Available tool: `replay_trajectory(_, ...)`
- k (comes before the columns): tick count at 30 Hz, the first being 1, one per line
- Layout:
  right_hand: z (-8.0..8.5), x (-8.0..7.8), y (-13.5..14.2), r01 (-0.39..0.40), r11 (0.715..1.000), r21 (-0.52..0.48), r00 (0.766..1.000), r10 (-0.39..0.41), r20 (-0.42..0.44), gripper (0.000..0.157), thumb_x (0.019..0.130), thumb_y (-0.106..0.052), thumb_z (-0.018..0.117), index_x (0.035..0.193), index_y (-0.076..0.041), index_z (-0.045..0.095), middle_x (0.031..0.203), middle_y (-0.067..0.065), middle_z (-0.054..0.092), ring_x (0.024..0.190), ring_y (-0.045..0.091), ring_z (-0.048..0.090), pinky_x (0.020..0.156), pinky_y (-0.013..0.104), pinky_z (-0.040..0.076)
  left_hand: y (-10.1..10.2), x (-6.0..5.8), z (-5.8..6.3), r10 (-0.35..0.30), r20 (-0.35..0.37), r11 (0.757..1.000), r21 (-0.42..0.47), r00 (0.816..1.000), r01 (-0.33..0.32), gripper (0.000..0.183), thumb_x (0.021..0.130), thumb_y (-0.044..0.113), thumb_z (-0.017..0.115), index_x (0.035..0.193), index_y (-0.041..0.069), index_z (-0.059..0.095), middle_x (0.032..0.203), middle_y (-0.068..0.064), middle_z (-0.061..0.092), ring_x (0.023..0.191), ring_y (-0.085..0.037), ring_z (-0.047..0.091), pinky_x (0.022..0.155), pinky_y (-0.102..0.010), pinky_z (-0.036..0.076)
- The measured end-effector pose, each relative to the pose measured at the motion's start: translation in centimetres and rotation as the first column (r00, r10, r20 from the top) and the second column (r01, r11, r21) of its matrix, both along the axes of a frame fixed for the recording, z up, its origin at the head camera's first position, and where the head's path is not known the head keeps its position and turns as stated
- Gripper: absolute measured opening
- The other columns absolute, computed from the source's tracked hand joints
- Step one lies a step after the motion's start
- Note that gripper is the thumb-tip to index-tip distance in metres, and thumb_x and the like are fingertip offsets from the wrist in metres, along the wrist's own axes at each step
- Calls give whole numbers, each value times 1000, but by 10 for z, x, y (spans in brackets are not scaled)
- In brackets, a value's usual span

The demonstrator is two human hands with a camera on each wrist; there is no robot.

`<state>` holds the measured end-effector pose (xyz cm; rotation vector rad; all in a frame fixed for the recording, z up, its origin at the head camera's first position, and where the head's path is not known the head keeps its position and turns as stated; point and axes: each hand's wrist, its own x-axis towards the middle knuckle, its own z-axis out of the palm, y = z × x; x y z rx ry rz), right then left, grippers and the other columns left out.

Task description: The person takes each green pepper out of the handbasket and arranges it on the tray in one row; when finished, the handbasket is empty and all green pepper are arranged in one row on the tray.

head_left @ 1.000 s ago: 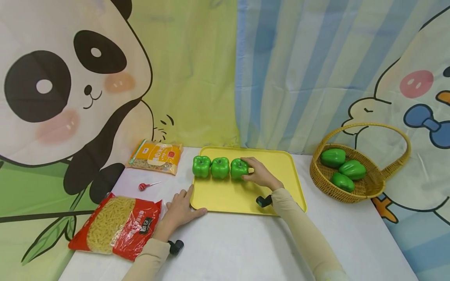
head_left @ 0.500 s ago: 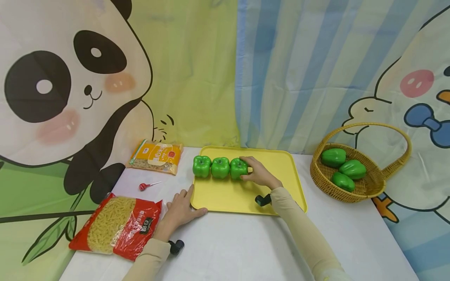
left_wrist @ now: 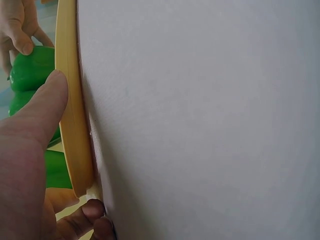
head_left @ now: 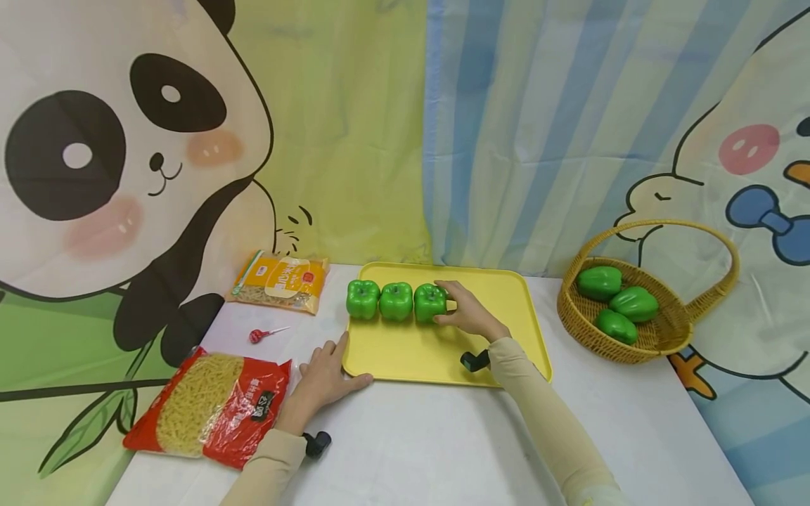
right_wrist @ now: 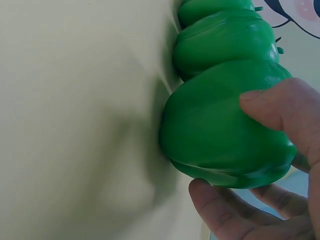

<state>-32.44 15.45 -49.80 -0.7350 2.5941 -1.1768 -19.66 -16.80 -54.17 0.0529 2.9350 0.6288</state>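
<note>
Three glossy green bell peppers stand in a row at the back left of a yellow tray (head_left: 405, 355): the left one (head_left: 363, 300), the middle one (head_left: 396, 302) and the right one (head_left: 430, 303). My right hand (head_left: 470, 311) holds the right pepper from its right side. The right wrist view shows the thumb on this pepper (right_wrist: 225, 125) and the fingers around its far side. At the tray's front left corner, my left hand (head_left: 324, 379) touches the edge. Its thumb (left_wrist: 47, 102) lies against the tray rim (left_wrist: 75, 125) in the left wrist view; some fingertips are partly hidden.
A wicker basket (head_left: 576, 330) with three green peppers stands on the right. On the left lie an orange food packet (head_left: 281, 282), a red lollipop (head_left: 256, 336) and a red bag of pasta (head_left: 209, 407) beside my left forearm. A printed curtain (head_left: 493, 140) hangs behind.
</note>
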Motion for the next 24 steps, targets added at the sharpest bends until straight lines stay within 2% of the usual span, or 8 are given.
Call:
replay_trajectory(5, -1, 2, 1, 12, 1000, -3, 1000, -12, 19, 83, 90, -17, 76, 158, -13, 29, 159, 18, 31, 137, 45, 48, 98, 42, 55, 1, -1, -1, 1, 6, 1000, 5, 1000, -1, 115, 75, 74, 71, 160, 11, 26, 135, -17, 51, 110, -31, 47, 85, -58, 41)
replay_trajectory(11, -4, 3, 1, 12, 1000, 4, 1000, -12, 10, 84, 90, -17, 76, 158, -7, 28, 158, 20, 32, 136, 46, 48, 98, 43, 55, 3, 0, -2, 4, 9, 1000, 13, 1000, -4, 115, 75, 74, 71, 160, 12, 25, 135, -17, 51, 111, -31, 47, 87, -59, 41)
replay_trajectory(16, -3, 4, 4, 24, 1000, -10, 999, -24, 34, 86, 89, -18, 77, 158, -10, 27, 158, 18, 31, 138, 43, 47, 98, 43, 55, 3, 0, -2, -1, 12, 1000, 11, 1000, 1, 115, 75, 74, 71, 160, 12, 25, 134, -17, 52, 110, -31, 47, 86, -60, 41)
replay_trajectory(21, 0, 8, 16, 42, 998, -44, 998, -39, 54, 88, 89, -19, 77, 159, -11, 24, 160, 18, 28, 143, 44, 42, 104, 50, 50, 2, -1, -2, -1, 19, 1000, 5, 1000, 1, 116, 76, 74, 70, 161, 12, 23, 136, -18, 51, 112, -32, 47, 90, -63, 40)
replay_trajectory(24, 5, 13, 31, 72, 997, -32, 997, -71, 25, 87, 90, -22, 76, 159, -11, 24, 160, 19, 28, 143, 45, 40, 106, 55, 47, 0, -1, -1, 1, 20, 1000, 6, 1000, -1, 116, 76, 74, 70, 161, 11, 22, 138, -18, 50, 114, -33, 47, 91, -66, 40)
